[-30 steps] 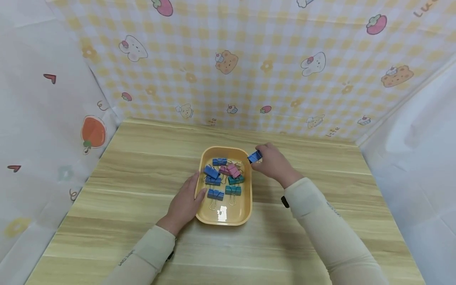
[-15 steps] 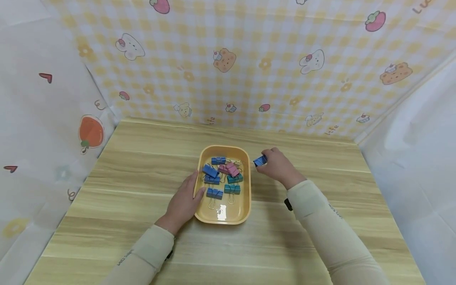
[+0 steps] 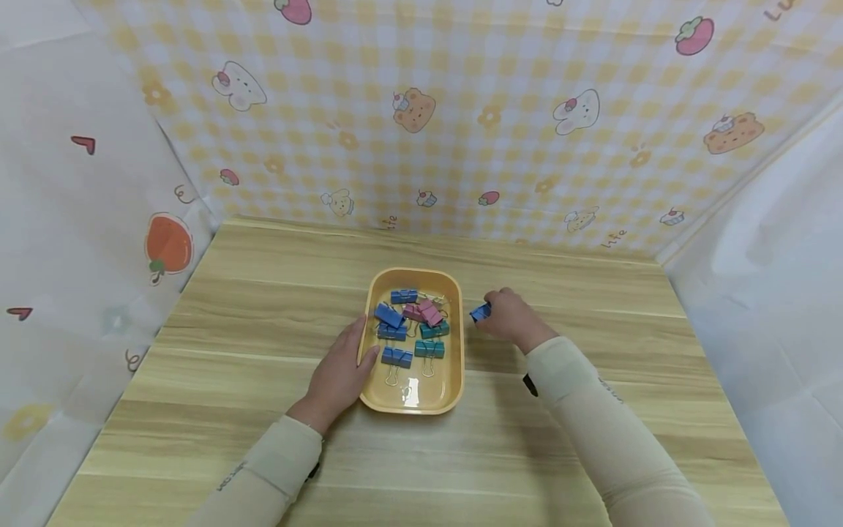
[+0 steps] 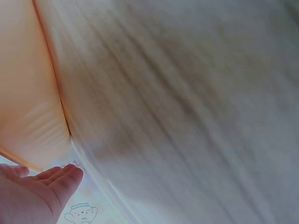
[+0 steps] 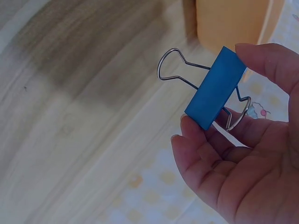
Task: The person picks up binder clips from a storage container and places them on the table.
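In the head view a yellow tray [image 3: 413,405] holds several blue, teal and pink binder clips. My left hand [image 3: 336,373] rests against its left side, fingers straight along the outer wall and the thumb over the rim. Just right of the tray, my right hand [image 3: 512,318] pinches a blue binder clip [image 5: 216,87] low over the table. The right wrist view shows thumb and fingertips at opposite ends of the clip, its two wire handles spread. The left wrist view has my left fingers [image 4: 63,184] extended near the tray's wall [image 4: 30,84].
The tray stands on a wood-grain table [image 3: 579,315]. A yellow checked cloth with cartoon prints [image 3: 461,146] hangs behind it. White sheets [image 3: 85,241] enclose the left and right sides.
My right hand has carried the blue binder clip from the tray's upper right rim out to the right and then down toward the table. The left hand stays at the tray.
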The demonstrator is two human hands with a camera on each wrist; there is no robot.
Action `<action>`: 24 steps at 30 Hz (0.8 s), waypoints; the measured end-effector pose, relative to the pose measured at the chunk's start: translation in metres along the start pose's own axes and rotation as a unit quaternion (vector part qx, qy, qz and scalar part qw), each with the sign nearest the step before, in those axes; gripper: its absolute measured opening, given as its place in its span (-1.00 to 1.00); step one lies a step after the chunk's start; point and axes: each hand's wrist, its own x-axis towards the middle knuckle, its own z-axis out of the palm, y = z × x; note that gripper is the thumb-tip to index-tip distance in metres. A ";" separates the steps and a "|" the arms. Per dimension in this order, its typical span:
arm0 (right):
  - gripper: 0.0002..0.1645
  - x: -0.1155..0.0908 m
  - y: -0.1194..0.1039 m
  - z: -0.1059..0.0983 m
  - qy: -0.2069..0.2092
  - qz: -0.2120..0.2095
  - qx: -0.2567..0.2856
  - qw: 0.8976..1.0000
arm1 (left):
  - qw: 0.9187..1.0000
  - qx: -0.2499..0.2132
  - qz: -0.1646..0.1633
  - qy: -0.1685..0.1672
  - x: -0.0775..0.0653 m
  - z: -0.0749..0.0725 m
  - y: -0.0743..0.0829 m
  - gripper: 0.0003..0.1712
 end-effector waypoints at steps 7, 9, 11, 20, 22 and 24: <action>-0.27 0.001 0.000 0.010 -0.011 0.011 -0.006 1.000 | 1.000 -0.001 -0.002 0.004 0.000 0.001 0.000 -0.22; -0.29 0.002 0.000 0.012 -0.014 0.008 -0.008 1.000 | 1.000 -0.001 -0.003 0.006 0.000 0.001 0.000 -0.22; -0.31 0.003 0.001 0.015 -0.017 0.010 -0.007 1.000 | 1.000 -0.001 -0.003 0.006 0.000 0.001 0.000 -0.21; -0.53 0.005 0.000 0.021 -0.029 0.020 -0.010 0.999 | 1.000 0.003 -0.003 0.002 -0.001 0.000 0.000 -0.22; -0.51 0.006 0.001 0.022 -0.032 0.021 -0.013 0.999 | 1.000 0.003 -0.002 0.001 -0.001 -0.001 0.000 -0.22; -0.45 0.006 0.001 0.023 -0.034 0.024 -0.016 0.999 | 1.000 0.001 -0.002 0.000 -0.001 -0.001 0.001 -0.21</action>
